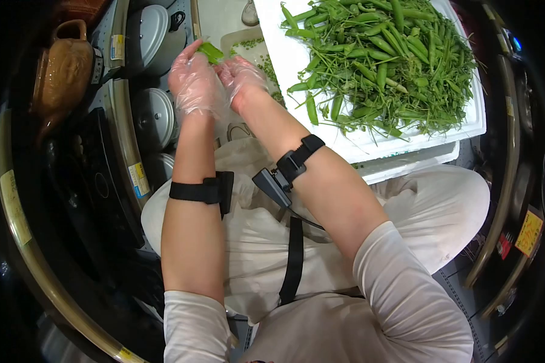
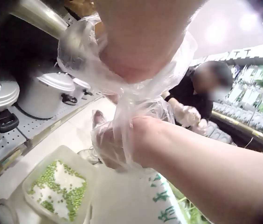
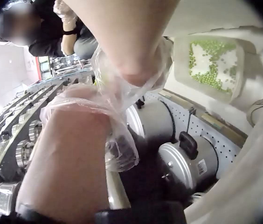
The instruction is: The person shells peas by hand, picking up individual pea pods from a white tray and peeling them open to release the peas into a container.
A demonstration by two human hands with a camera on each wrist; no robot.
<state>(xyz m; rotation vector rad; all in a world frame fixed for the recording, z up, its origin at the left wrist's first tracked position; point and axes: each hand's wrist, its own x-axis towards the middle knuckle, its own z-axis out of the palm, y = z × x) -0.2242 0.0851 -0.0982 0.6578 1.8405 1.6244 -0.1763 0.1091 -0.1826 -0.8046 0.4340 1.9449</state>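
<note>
Both my hands wear clear plastic gloves and meet above a white tub of shelled peas (image 1: 255, 49). My left hand (image 1: 194, 63) pinches a green pea pod (image 1: 211, 52) at its fingertips. Curled fingers of my right hand (image 1: 231, 69) close on the pod's other end. From the left wrist, the left glove (image 2: 131, 51) fills the top and the right hand (image 2: 107, 144) hovers over the tub (image 2: 59, 186). The right wrist view has the right glove (image 3: 131, 60) beside the left forearm (image 3: 71, 154), with the tub (image 3: 213, 63) beyond. The pod is hidden in both wrist views.
A white foam lid (image 1: 369, 145) heaped with pea pods and stems (image 1: 381, 60) lies over my right knee. Metal pots (image 1: 154, 115) line perforated shelves on the left, near a brown ceramic pot (image 1: 66, 69). Another gloved person (image 2: 201, 98) works further off.
</note>
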